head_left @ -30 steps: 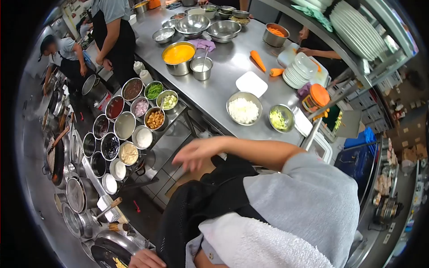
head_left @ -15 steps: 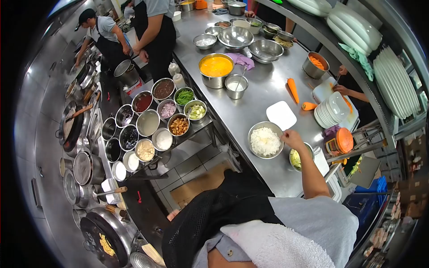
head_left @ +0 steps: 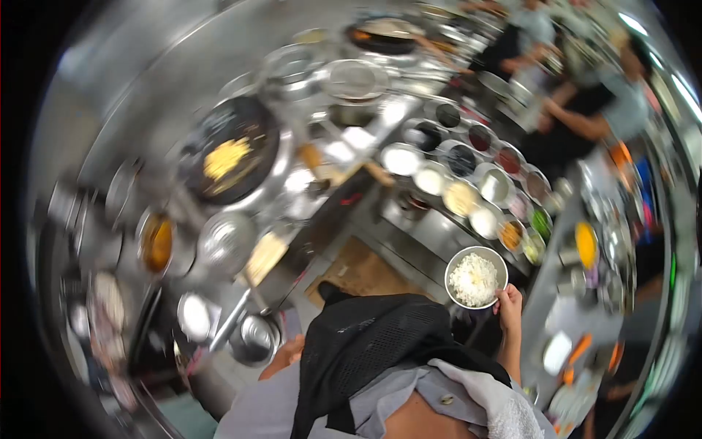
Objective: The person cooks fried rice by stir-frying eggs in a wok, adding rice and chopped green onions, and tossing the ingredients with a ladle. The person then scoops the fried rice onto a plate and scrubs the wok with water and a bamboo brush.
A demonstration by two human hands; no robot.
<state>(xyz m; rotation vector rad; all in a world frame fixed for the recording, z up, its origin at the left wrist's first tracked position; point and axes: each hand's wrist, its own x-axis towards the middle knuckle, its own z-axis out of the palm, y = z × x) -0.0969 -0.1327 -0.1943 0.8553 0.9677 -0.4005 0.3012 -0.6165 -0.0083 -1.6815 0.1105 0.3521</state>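
Note:
A metal bowl (head_left: 453, 291) filled with white rice (head_left: 474, 279) hangs over the gap between the counters. My right hand (head_left: 509, 304) grips its rim at the lower right, thumb and fingers closed on it. Low at my left side, my left hand (head_left: 292, 350) shows only in part beside my apron. Its fingers are blurred, and I cannot see whether anything is in them. The nearest thing to it is a round metal pot (head_left: 256, 338). Across on the stove, a dark wok (head_left: 252, 124) holds yellow cooked egg (head_left: 225, 159).
Several ingredient containers (head_left: 497, 186) stand in rows by the stove. On the right, a steel counter (head_left: 563, 314) carries carrots (head_left: 581, 347), a white square lid (head_left: 557, 353) and stacked plates. Two co-workers (head_left: 610, 110) stand at the upper right. Cardboard (head_left: 373, 267) lies on the floor.
My view has swung left toward the stove. The bowl of rice has come off the steel counter and is now in the air in my right hand. The wok is nearer the middle.

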